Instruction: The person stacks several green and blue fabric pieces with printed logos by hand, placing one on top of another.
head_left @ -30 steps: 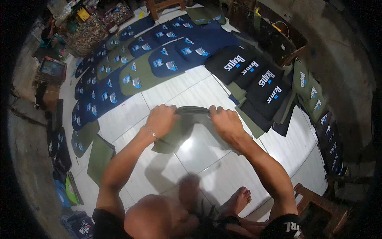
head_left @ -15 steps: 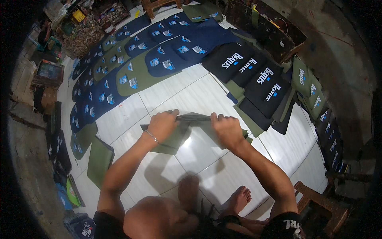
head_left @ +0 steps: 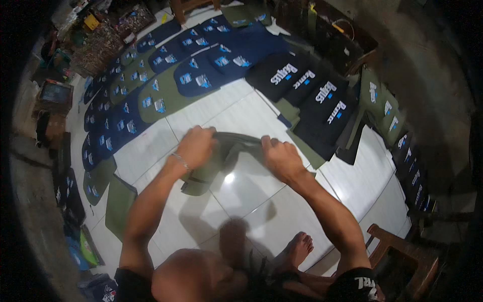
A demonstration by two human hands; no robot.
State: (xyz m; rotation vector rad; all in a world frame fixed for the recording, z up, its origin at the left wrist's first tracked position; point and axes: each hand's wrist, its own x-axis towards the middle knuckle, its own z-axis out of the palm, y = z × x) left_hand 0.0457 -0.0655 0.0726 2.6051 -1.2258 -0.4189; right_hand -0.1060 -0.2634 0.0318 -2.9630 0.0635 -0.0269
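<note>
My left hand [head_left: 197, 146] and my right hand [head_left: 283, 160] are closed on the two ends of a thin stack of olive-green fabric pieces [head_left: 204, 177]. The stack bows between them above the white tiled floor [head_left: 251, 199], with its layered edge on the far side and its sides hanging down. The fingertips are partly hidden behind the fabric. A little way left of my left forearm lies another olive fabric piece [head_left: 119, 206].
Navy and olive pieces with blue-white prints [head_left: 201, 80] cover the far left floor. Black pieces with white lettering [head_left: 317, 100] overlap at the far right, beside printed olive ones [head_left: 380, 103]. A wooden stool [head_left: 402, 251] stands near right; a dark box [head_left: 327, 38] stands beyond.
The fabric stack has been raised slightly and bends more in the middle. My left hand has moved left and away from me, my right hand slightly. The whole view has shifted a little.
</note>
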